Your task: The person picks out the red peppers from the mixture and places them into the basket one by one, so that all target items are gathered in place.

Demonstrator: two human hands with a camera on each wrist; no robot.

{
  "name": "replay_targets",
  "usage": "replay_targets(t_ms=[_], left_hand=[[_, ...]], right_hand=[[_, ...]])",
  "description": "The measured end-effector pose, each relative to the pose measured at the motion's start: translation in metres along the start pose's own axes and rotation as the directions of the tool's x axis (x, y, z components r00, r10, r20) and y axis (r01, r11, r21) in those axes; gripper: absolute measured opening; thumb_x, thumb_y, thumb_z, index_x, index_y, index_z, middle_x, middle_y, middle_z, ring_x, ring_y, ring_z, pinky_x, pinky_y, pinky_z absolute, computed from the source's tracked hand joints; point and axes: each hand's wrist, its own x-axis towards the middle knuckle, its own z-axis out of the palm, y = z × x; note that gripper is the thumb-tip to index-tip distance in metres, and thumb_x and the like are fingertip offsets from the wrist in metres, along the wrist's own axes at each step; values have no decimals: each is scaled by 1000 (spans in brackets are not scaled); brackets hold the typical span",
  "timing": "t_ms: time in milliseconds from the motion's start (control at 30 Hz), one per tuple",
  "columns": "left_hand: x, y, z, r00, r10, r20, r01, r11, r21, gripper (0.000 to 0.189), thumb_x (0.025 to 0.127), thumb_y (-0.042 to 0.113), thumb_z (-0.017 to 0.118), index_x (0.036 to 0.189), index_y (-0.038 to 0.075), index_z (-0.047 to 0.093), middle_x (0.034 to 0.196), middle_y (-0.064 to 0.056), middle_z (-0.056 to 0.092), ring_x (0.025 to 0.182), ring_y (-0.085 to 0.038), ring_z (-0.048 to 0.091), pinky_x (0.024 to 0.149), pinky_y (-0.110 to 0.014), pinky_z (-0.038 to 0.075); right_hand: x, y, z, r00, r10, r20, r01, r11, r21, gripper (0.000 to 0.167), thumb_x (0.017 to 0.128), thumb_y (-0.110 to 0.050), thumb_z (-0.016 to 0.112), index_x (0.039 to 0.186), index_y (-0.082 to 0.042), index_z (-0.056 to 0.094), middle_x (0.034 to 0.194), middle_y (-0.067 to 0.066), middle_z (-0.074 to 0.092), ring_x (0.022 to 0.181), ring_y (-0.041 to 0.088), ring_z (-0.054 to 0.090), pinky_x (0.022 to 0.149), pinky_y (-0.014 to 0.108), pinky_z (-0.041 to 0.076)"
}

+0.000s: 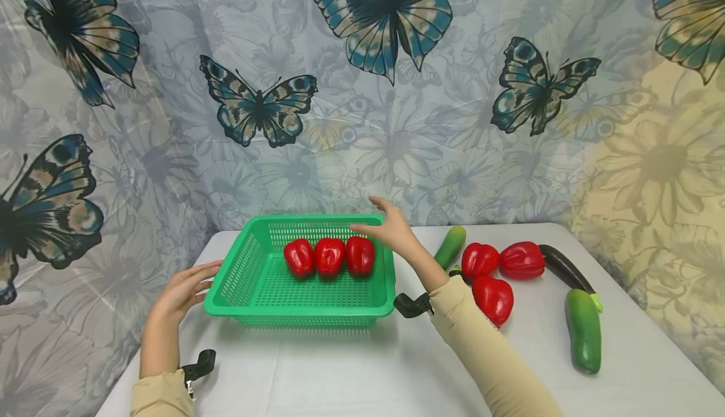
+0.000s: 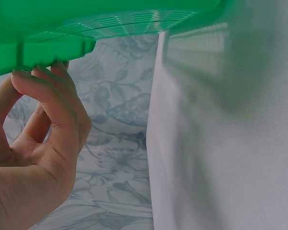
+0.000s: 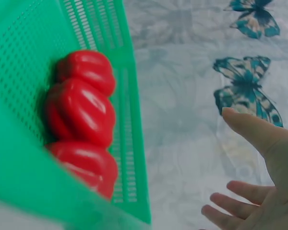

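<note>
Head view: green basket (image 1: 300,311) on the white surface (image 1: 351,373), left of centre. Three red peppers (image 1: 330,258) in a row inside it, toward the back right. Left hand (image 1: 180,290) at the basket's left side, fingers loosely bent. Right hand (image 1: 393,228) by the back right corner, thumb and fingers apart, nothing held. Hands well apart. To the right: three loose peppers (image 1: 522,260), a cucumber (image 1: 450,247) behind, an eggplant (image 1: 566,272), a second cucumber (image 1: 583,332) nearer. Possible trouble: right sleeve (image 1: 481,341) overlaps the front loose pepper in this view; a low swing of that arm could knock it rolling. Surface looks pale and smooth; room is hidden by butterfly-and-flower cloth (image 1: 368,153), yellowish light on the right.

Left wrist view: left fingertips (image 2: 38,72) meet the rim edge, no firm grip visible. A sideways push there could skid or tip the basket, likely a light thing. Surface edge and cloth beyond.

Right wrist view: right hand spread, clear of rim and peppers. Peppers bunched along one wall; a jolt could shift them. Same cloth behind.
</note>
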Motion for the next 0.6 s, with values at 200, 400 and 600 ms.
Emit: replay_targets(t_ms=[200,400,600], left_hand=[[-2,-1,0,1000,-11,-8,11,1000,3,37,96,37,63,131,25,62,102,32,58,95,1,60,82,-23,52],[-1,-1,1,1000,-7,-8,7,1000,-4,30,97,36,61,126,28,65,102,30,60,95,0,61,82,-24,52],[1,-1,0,1000,-1,-5,1,1000,-18,27,98,34,60,123,30,66,102,30,61,94,0,61,82,-23,52]], right_hand=[[-9,14,-19,999,18,-35,-17,1000,20,85,82,-40,77,152,-14,35,155,14,35,144,36,33,111,58,35],[-19,29,-39,994,58,-91,-57,998,15,85,83,-41,76,152,-15,33,156,15,33,145,35,31,111,58,36],[-28,45,-58,986,95,-136,-91,995,34,87,84,-41,76,153,-13,32,157,16,31,146,35,28,112,58,33]])
